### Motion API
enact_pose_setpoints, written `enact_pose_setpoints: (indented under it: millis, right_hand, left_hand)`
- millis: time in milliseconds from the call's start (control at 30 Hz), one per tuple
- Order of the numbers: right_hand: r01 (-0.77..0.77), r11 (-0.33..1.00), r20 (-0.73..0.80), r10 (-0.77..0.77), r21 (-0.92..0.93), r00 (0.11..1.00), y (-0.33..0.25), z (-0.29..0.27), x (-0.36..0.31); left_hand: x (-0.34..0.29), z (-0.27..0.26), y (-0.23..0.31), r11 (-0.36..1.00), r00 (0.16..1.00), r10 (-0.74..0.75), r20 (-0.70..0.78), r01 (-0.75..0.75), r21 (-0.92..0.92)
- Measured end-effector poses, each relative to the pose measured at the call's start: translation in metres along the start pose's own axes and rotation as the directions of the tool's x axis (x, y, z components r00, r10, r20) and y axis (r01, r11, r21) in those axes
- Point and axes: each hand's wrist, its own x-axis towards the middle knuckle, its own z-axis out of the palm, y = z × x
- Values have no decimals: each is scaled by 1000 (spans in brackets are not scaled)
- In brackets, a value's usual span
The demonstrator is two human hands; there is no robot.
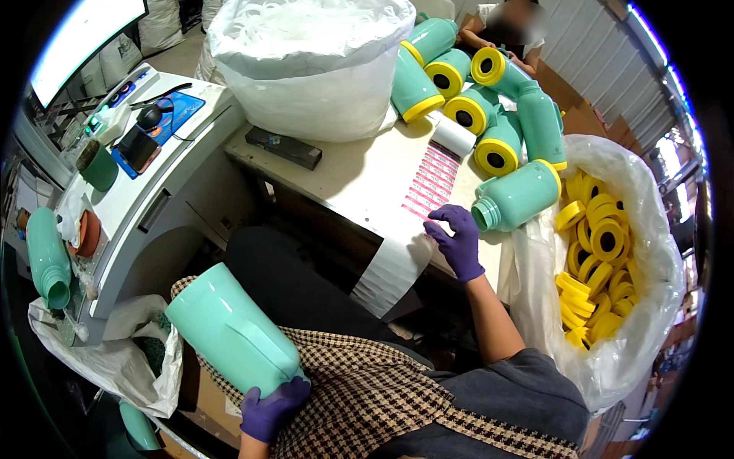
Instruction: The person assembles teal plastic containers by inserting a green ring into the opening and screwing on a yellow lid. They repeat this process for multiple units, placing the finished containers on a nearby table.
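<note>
A large glossy teal plastic jug (229, 329) with a moulded side grip lies tilted over my lap, its broad end toward the upper left. My left hand (277, 407), in a purple glove, is closed around its narrow end, which the fingers partly hide. At the table's front edge, my right hand (459, 243), also gloved, bends its fingers and thumb together at the near end of a strip of red and white sticker labels (434, 180). A small pale label edge shows at the fingertips. White backing paper (394, 271) hangs off the edge below.
Capless jugs with yellow bases (520, 195) crowd the table's right. A clear bag of yellow rings (604, 237) stands beside it. A big white sack (306, 69) and a dark box (283, 147) are farther left. Another person (505, 34) sits across.
</note>
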Motion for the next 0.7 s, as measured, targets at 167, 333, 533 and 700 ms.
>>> enact_pose_setpoints:
  millis: [167, 333, 533, 700]
  right_hand:
    - [-247, 950, 27, 256, -192, 966, 58, 18, -43]
    - [-312, 936, 38, 322, -165, 946, 61, 21, -34]
    - [16, 997, -141, -27, -75, 990, -17, 3, -27]
    - [-133, 774, 236, -22, 619, 971, -126, 50, 27]
  left_hand:
    - [3, 4, -23, 932, 981, -193, -2, 183, -314]
    - [8, -16, 1, 922, 938, -228, 262, 295, -252]
    - [10, -21, 23, 802, 878, -395, 271, 473, -365]
    - [1, 2, 11, 949, 953, -300, 31, 302, -91]
